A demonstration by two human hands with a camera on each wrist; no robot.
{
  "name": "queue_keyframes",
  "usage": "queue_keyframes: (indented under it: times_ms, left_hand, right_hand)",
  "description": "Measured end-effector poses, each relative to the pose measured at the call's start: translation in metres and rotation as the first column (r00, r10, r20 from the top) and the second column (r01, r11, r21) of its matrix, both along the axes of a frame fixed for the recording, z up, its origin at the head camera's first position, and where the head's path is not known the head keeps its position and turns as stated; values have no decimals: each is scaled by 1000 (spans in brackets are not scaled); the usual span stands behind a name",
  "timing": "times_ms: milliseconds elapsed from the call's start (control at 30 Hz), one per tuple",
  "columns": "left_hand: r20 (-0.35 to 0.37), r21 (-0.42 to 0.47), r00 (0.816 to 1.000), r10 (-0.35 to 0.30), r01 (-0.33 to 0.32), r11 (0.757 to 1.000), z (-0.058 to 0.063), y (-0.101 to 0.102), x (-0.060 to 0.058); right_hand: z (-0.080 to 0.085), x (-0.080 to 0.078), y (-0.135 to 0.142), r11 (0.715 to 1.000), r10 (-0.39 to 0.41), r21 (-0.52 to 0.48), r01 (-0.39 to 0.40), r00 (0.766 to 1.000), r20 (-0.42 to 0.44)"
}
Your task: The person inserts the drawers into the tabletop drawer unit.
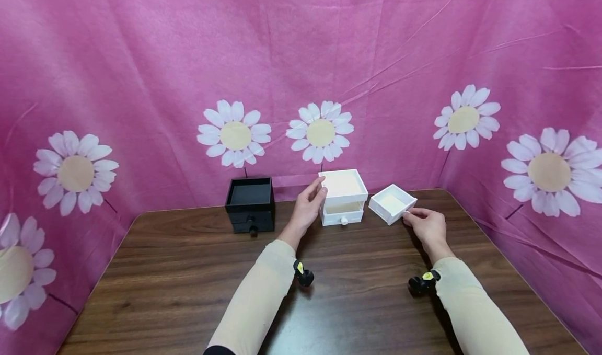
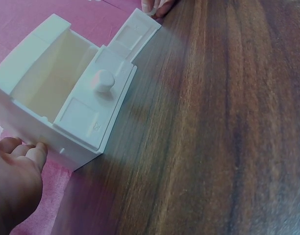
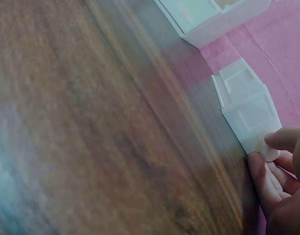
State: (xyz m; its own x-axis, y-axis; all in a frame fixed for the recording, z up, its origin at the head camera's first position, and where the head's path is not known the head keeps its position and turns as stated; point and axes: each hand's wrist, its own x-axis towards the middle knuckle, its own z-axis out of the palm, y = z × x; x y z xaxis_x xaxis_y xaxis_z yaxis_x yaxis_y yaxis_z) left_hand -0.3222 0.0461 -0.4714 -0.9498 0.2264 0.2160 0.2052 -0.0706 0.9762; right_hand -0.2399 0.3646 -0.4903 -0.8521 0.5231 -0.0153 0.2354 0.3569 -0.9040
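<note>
A small white drawer cabinet (image 1: 343, 193) stands at the back of the table, its upper slot without a drawer and its lower drawer (image 2: 95, 100) closed, with a round knob (image 2: 104, 81) on the front. My left hand (image 1: 308, 206) touches the cabinet's left side, fingertips against the wall. To the cabinet's right, a loose white drawer (image 1: 392, 203) sits turned at an angle on the table. Thumb and fingers of my right hand (image 1: 427, 228) pinch this drawer's knob (image 3: 270, 151). Its inside looks bare in the head view.
A similar black drawer cabinet (image 1: 250, 206) stands left of my left hand, with its drawers in place. The brown wood-grain table (image 1: 188, 287) ends at a pink curtain (image 1: 301, 46) printed with large white flowers.
</note>
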Motion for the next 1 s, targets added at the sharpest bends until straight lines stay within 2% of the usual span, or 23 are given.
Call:
queue_keyframes:
  times_ms: [233, 467, 1000]
  left_hand:
    - [1, -1, 1000, 1, -1, 1000, 0, 0, 0]
    - [-3, 2, 1000, 1, -1, 1000, 1, 1, 0]
    - [1, 1, 1000, -1, 1, 1000, 1, 0, 1]
  right_hand:
    - [-1, 0, -1, 1000, -15, -21, 15, 1000, -17]
    - [-3, 2, -6, 992, -14, -128, 6, 998, -58]
    - [0, 13, -13, 968, -91, -240, 67, 992, -89]
